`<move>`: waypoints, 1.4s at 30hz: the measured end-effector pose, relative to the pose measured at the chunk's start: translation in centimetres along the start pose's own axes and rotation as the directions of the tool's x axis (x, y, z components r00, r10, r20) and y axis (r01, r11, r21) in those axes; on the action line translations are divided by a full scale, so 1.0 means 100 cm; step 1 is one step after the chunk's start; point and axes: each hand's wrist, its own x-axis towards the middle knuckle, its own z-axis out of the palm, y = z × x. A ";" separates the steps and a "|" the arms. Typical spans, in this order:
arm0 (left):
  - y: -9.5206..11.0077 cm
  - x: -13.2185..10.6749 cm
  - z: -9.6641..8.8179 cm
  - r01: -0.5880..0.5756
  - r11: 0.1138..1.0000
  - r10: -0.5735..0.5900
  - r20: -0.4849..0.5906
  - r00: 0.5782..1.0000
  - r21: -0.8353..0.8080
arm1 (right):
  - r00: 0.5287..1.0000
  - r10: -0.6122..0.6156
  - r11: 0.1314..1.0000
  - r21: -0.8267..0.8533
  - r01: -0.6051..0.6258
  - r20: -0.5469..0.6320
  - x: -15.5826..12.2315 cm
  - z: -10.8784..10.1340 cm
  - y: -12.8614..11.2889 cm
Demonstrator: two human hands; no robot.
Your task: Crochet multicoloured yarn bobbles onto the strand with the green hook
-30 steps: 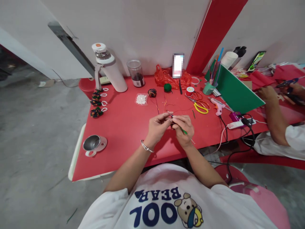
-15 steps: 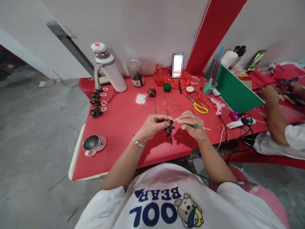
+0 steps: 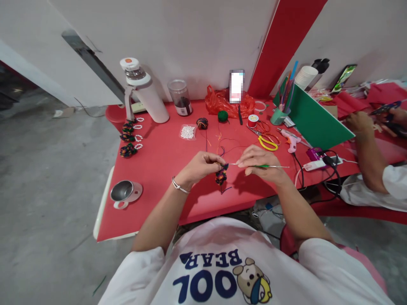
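My left hand (image 3: 199, 165) pinches a small multicoloured crocheted piece (image 3: 221, 175) that hangs below its fingertips over the red table (image 3: 159, 169). My right hand (image 3: 259, 163) is closed on a thin crochet hook with a green grip (image 3: 265, 166); the hook's tip points left at the piece. Yarn strands run from the piece back to a multicoloured yarn ball (image 3: 202, 123). A silver bangle sits on my left wrist.
On the table stand a white flask (image 3: 144, 91), a jar (image 3: 179, 97), a bead packet (image 3: 188, 132), a green yarn ball (image 3: 223, 116), yellow scissors (image 3: 267, 143), a glue gun (image 3: 291, 140), finished crochet pieces (image 3: 128, 137) and a metal cup (image 3: 123, 191). Another person's arm (image 3: 369, 148) works at the right.
My hands have drawn apart: the right hand pulled the hook to the right and the crocheted piece now hangs free below my left fingers.
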 end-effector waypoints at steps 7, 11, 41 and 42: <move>0.009 -0.002 0.002 -0.007 0.995 -0.003 0.101 0.995 0.099 | 0.984 0.174 0.948 0.277 -0.157 -0.039 -0.006 0.007 0.001; 0.010 -0.001 0.010 -0.045 0.997 0.042 0.061 0.997 0.059 | 0.862 0.464 0.730 0.639 -0.242 -0.204 -0.012 0.041 0.015; -0.077 0.012 -0.027 -0.113 0.885 -0.182 -0.559 0.809 -0.452 | 0.578 0.796 0.290 0.726 -0.624 0.179 0.037 0.130 0.086; -0.078 0.011 -0.028 -0.102 0.868 -0.204 -0.537 0.819 -0.485 | 0.574 0.791 0.252 0.742 -0.621 0.212 0.037 0.131 0.089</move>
